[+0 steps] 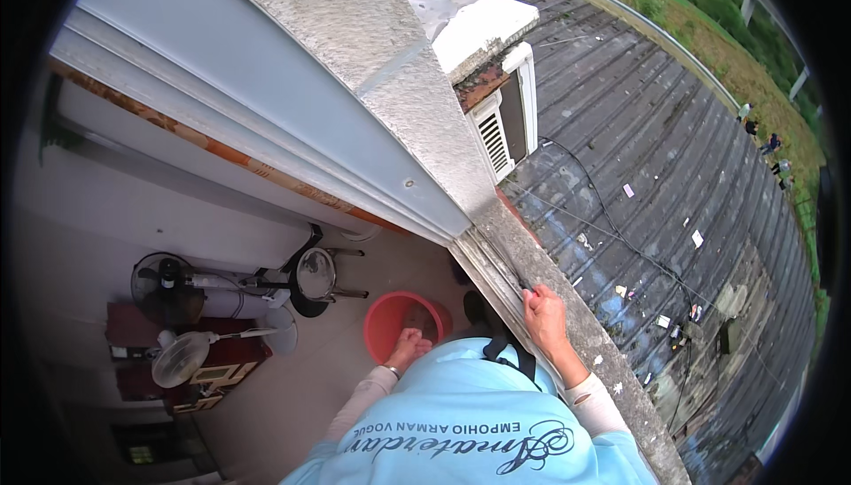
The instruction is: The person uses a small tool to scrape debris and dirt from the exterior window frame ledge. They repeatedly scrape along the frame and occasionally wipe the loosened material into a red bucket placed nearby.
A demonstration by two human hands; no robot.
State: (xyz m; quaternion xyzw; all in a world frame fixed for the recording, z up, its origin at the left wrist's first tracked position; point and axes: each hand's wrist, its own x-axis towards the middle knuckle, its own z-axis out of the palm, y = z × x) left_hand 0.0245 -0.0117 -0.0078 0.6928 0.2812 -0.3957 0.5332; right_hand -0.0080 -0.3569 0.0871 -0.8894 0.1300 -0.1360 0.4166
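My right hand (548, 322) is at the open window, its fingers closed around a small tool (526, 285) with a dark tip and a bit of red. The tool's tip meets the grooved window track (488, 264), beside the rough concrete ledge (608, 355). Most of the tool is hidden in my fist. My left hand (407, 353), its fingers curled, hangs in front of my body over the near rim of a red plastic bucket (380, 325). Whether anything is in that hand does not show.
Indoors are a round stool (316, 273), a standing fan (181, 360), another fan (163, 279) and a dark red cabinet (126, 325). A window sash (279, 86) rises ahead. Outside lie a louvred white unit (492, 139) and a littered corrugated roof (651, 152) with cables; several people stand beyond.
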